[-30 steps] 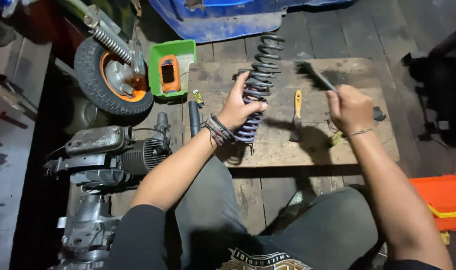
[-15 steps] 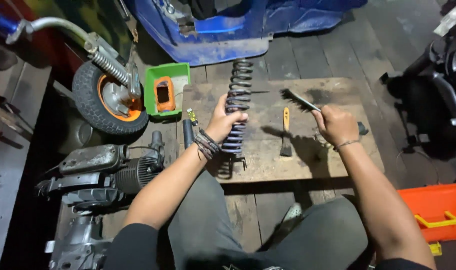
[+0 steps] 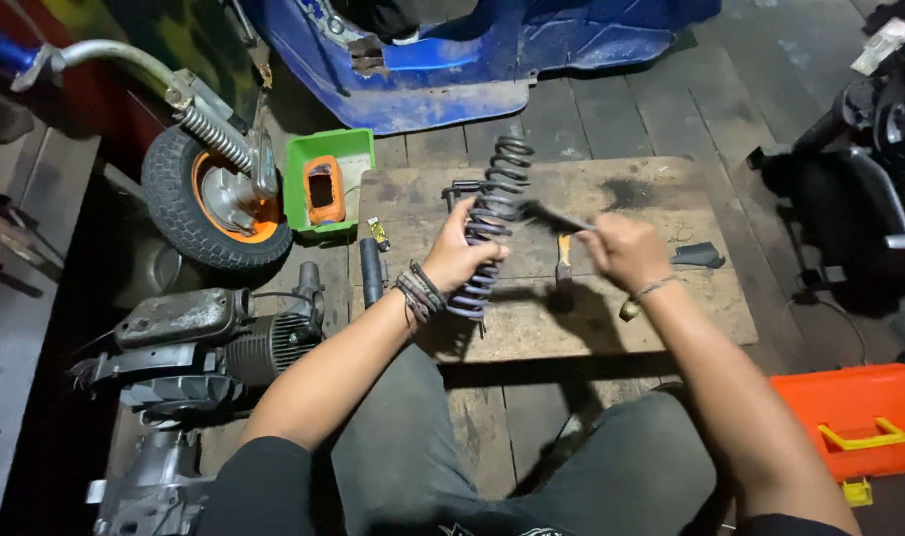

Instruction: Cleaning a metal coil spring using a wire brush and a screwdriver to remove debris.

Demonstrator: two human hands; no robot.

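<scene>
**Brush now meets the spring**

Since half a second ago, the right hand [image 3: 623, 250] has swung inward, bringing its dark brush [image 3: 552, 215] from well to the side until its tip touches the upper coils of the coil spring [image 3: 487, 228]. Right-hand fingers are closed around the brush handle. The left hand [image 3: 459, 256], wrist wrapped in dark bracelets, stays clamped around the middle of the spring, holding it tilted, its top end leaning away from the person and its lower end resting on the wooden board [image 3: 611, 328].

Just beyond the right hand's knuckles, between the two hands, an orange-handled tool [image 3: 564, 256] lies on the board. To that hand's outer side sits a small dark part [image 3: 699, 256]. Beside the left hand's outer edge lies a short black cylinder [image 3: 371, 271]; farther that way stand a green tray [image 3: 328, 182] and a small wheel with an orange hub [image 3: 219, 203]. Nearer the person than the left forearm rests a grey engine [image 3: 199, 342]. An orange toolbox [image 3: 854, 417] sits outside the right forearm.
</scene>
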